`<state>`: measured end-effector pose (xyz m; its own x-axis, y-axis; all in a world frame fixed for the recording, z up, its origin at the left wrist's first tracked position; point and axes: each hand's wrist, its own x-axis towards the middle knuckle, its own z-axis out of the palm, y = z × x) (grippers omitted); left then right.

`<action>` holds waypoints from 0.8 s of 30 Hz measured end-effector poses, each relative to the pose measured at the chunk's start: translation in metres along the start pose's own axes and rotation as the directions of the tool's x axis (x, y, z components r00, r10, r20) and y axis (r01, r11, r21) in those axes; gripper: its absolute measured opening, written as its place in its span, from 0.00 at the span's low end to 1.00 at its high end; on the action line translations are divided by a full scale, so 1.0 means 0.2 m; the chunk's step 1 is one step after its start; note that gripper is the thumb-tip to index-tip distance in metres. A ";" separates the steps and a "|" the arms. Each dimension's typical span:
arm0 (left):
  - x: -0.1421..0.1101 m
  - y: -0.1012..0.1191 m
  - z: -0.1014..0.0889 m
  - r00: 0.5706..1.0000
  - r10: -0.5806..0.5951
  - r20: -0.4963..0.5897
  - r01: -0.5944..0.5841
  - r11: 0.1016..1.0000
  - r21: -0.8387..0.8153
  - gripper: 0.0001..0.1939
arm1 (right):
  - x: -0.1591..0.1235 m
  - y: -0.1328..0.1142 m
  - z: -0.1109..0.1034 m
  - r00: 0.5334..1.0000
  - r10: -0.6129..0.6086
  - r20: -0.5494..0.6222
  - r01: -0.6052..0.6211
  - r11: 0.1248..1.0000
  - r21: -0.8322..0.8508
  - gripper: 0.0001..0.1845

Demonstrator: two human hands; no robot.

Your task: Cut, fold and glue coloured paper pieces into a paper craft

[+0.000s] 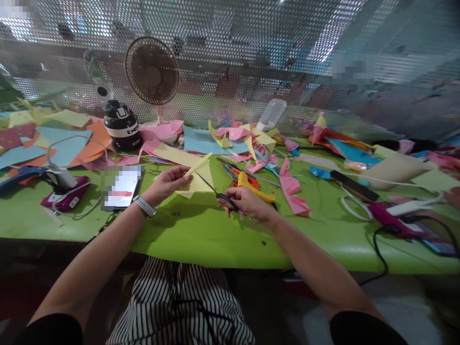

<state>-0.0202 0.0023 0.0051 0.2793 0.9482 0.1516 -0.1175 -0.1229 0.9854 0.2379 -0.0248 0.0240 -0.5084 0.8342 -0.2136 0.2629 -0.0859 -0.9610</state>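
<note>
Partly hidden, scissors (219,195) in a gripping right hand (247,202), yellow paper (205,170) in a pinching left hand (168,183)

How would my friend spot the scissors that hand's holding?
On the green table, find the right hand near the middle. Its black-handled scissors point toward yellow paper in the left hand. Unlike the yellow tool lying nearby, they're being held.

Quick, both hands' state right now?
Left hand: closed, pinching yellow paper between thumb and fingers.
Right hand: closed, holding dark-handled scissors.
</note>
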 end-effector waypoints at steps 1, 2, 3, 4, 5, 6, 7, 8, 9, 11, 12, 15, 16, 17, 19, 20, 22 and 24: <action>0.00 0.00 0.00 1.000 -0.002 -0.001 0.002 1.000 -0.001 0.15 | 0.00 0.00 0.00 1.000 -0.003 0.002 0.003 1.000 -0.001 0.26; 0.00 0.00 0.00 1.000 -0.003 -0.002 0.003 1.000 -0.001 0.15 | 0.00 0.00 0.00 1.000 -0.004 0.004 0.004 1.000 -0.001 0.26; 0.00 0.00 0.00 1.000 -0.003 -0.001 0.003 1.000 0.001 0.15 | 0.00 -0.01 0.00 1.000 -0.006 0.005 0.006 1.000 0.000 0.26; 0.00 0.00 0.00 1.000 -0.002 0.001 0.002 1.000 0.003 0.15 | 0.00 -0.01 0.00 1.000 -0.007 0.006 0.007 1.000 0.002 0.27; 0.00 0.00 0.00 1.000 -0.001 0.005 0.001 1.000 0.005 0.15 | 0.00 -0.01 0.00 1.000 -0.008 0.007 0.008 1.000 0.001 0.26; 0.00 0.00 0.00 1.000 -0.001 0.009 0.001 1.000 0.009 0.15 | 0.00 -0.01 0.00 1.000 -0.010 0.007 0.010 1.000 -0.002 0.26; 0.00 0.00 0.00 1.000 0.000 0.012 0.000 1.000 0.014 0.15 | 0.00 -0.01 0.00 1.000 -0.013 0.006 0.013 1.000 -0.005 0.26; 0.00 0.00 0.00 1.000 0.002 0.015 -0.002 1.000 0.020 0.15 | 0.00 -0.01 0.00 1.000 -0.015 0.004 0.015 1.000 -0.007 0.26; 0.00 0.00 0.00 1.000 0.004 0.017 -0.005 1.000 0.024 0.15 | 0.00 0.00 0.00 1.000 -0.015 0.002 0.015 1.000 -0.009 0.26; 0.00 0.00 0.00 1.000 0.006 0.020 -0.007 1.000 0.029 0.15 | 0.00 0.00 -0.01 1.000 -0.010 -0.004 0.010 1.000 -0.007 0.26; 0.00 0.00 0.00 1.000 0.005 0.021 -0.006 1.000 0.028 0.15 | 0.00 0.00 -0.01 1.000 -0.007 -0.006 0.007 1.000 -0.005 0.27; 0.00 0.00 -0.01 1.000 -0.005 0.029 0.004 0.999 0.034 0.15 | 0.00 0.01 -0.01 1.000 -0.010 -0.010 0.010 1.000 -0.002 0.26; 0.00 0.00 -0.01 0.999 -0.007 0.032 0.006 0.999 0.038 0.15 | 0.01 0.01 -0.01 1.000 -0.015 -0.013 0.015 1.000 0.001 0.26; 0.00 0.00 -0.01 0.999 -0.007 0.035 0.006 0.999 0.042 0.15 | 0.01 0.02 -0.01 1.000 -0.018 -0.014 0.018 1.000 0.003 0.26; 0.01 0.00 -0.01 0.999 -0.009 0.038 0.007 0.999 0.046 0.14 | 0.01 0.03 -0.01 1.000 -0.022 -0.019 0.022 1.000 0.005 0.26; 0.01 0.00 -0.01 0.999 -0.010 0.038 0.008 0.999 0.047 0.14 | 0.02 0.03 -0.01 0.999 -0.026 -0.022 0.026 1.000 0.004 0.26; 0.00 0.00 -0.01 0.999 -0.017 0.038 0.015 0.999 0.052 0.15 | 0.02 0.04 -0.02 0.999 -0.036 -0.023 0.036 0.999 0.004 0.26; 0.00 0.01 -0.01 0.999 -0.024 0.037 0.022 0.998 0.051 0.15 | 0.02 0.05 -0.03 0.999 -0.049 -0.020 0.049 0.999 0.009 0.26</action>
<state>-0.0221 0.0033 0.0061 0.3170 0.9394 0.1307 -0.0621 -0.1169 0.9912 0.2427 -0.0192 0.0137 -0.5040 0.8482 -0.1631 0.2302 -0.0501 -0.9718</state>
